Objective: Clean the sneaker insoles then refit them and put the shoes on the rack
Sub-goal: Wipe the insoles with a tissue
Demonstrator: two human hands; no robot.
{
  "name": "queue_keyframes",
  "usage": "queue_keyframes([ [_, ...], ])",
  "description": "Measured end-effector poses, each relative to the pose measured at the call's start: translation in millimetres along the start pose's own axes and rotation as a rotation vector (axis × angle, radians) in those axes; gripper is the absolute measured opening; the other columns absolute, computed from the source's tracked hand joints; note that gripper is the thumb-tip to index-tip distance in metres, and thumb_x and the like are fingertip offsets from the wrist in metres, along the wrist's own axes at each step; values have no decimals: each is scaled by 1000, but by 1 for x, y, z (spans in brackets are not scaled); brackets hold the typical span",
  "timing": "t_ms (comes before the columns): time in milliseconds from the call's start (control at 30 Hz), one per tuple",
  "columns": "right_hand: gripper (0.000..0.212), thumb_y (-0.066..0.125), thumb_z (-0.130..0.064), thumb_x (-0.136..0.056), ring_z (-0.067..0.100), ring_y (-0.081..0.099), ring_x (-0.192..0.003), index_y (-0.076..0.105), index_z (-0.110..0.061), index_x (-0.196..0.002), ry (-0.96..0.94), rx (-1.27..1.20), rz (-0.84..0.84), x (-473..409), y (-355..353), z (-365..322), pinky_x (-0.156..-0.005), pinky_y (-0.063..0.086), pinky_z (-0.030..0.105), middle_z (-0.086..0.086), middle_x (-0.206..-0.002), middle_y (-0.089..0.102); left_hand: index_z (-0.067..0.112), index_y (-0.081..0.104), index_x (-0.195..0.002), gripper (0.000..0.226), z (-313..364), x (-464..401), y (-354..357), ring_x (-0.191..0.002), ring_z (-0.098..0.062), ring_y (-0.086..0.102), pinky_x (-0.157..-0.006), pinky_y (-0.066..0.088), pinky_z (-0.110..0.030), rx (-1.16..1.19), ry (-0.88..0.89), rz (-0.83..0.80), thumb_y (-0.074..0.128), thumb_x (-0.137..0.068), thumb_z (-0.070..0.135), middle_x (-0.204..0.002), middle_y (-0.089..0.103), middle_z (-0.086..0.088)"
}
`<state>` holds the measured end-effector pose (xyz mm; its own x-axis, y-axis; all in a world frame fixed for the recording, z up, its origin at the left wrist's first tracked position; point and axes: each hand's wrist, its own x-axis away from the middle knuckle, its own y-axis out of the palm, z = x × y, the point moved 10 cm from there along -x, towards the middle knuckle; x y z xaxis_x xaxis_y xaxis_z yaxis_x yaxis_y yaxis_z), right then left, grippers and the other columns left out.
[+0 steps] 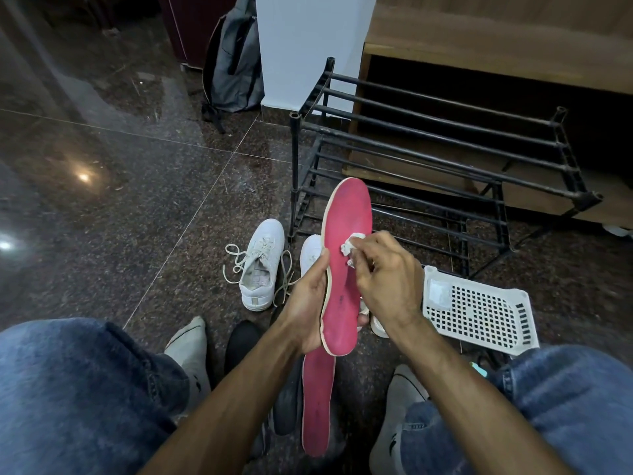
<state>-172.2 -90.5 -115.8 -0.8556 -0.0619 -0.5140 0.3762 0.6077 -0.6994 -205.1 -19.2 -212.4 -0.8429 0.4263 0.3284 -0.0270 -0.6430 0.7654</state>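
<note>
Pink insole (346, 255) is being gripped at its edge by left hand (308, 303); white wipe (351, 245) is being pinched against it by right hand (387, 279).

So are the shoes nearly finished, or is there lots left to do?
Lots left. Done: both insoles are out of the sneakers. In hand: the left hand holds one pink insole while the right hand rubs it with a white wipe. Whether the second insole on the floor is clean, I can't tell. Left: refit both, then put the white sneaker and its partly hidden pair on the black rack, which holds no shoes.
</note>
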Motion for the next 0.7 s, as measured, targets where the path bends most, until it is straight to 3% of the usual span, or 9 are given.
queue_keyframes([
  [67, 12, 70, -19, -85, 17, 64, -62, 76, -19, -95, 36, -31, 23, 0, -4, 4, -57, 52, 26, -8, -90, 70, 18, 72, -104, 54, 1, -1, -2, -62, -23, 60, -57, 51, -34, -25, 0, 7, 36, -94, 57, -83, 65, -7],
  [133, 14, 71, -19, -83, 16, 67, -64, 77, -18, -96, 13, -101, -24, 4, 1, 1, -60, 57, 32, -7, -90, 73, 15, 71, -106, 55, 6, -3, -8, -69, -23, 64, -61, 54, -34, -8, 19, 37, 37, -92, 56, -86, 69, -8],
  [267, 19, 66, -25, -80, 15, 70, -72, 78, -21, -94, -77, -246, -323, 30, 31, -24, -64, 58, 38, -8, -87, 75, 5, 75, -101, 66, 18, -5, -28, -91, -25, 70, -78, 58, -37, 103, 21, 108, 37, -92, 58, -105, 70, -15],
  [400, 22, 64, -27, -77, 9, 69, -77, 78, -21, -92, -40, -361, -503, 43, 46, -29, -71, 56, 35, -10, -88, 74, 6, 77, -93, 65, 30, -4, -37, -97, -24, 70, -75, 57, -36, 107, 65, 153, 35, -96, 55, -103, 73, -13],
  [500, 21, 61, -30, -79, 13, 69, -73, 78, -23, -90, -129, -270, -399, 35, 35, -35, -65, 56, 35, -11, -85, 73, 3, 72, -104, 65, 27, -4, -37, -102, -25, 68, -84, 55, -39, 85, 55, 173, 36, -94, 56, -109, 71, -17],
  [567, 19, 59, -31, -81, 18, 68, -67, 77, -25, -89, -197, -150, -296, 29, 27, -40, -57, 56, 36, -11, -83, 72, 3, 74, -100, 66, 25, -3, -33, -101, -24, 67, -91, 54, -37, 76, 49, 148, 36, -94, 56, -106, 70, -16],
  [633, 13, 65, -27, -81, 20, 66, -61, 75, -26, -89, -185, -48, -205, 18, 20, -32, -53, 55, 33, -10, -82, 71, 8, 76, -99, 63, 14, -2, -25, -94, -23, 68, -87, 56, -37, 94, 23, 100, 34, -96, 54, -101, 71, -13],
  [700, 10, 72, -23, -81, 20, 64, -57, 76, -26, -89, -109, 20, -113, 4, 11, -12, -52, 51, 26, -9, -81, 70, 15, 72, -112, 56, -1, -1, -17, -104, -24, 64, -90, 54, -44, 50, -1, 52, 34, -97, 53, -111, 68, -9],
])
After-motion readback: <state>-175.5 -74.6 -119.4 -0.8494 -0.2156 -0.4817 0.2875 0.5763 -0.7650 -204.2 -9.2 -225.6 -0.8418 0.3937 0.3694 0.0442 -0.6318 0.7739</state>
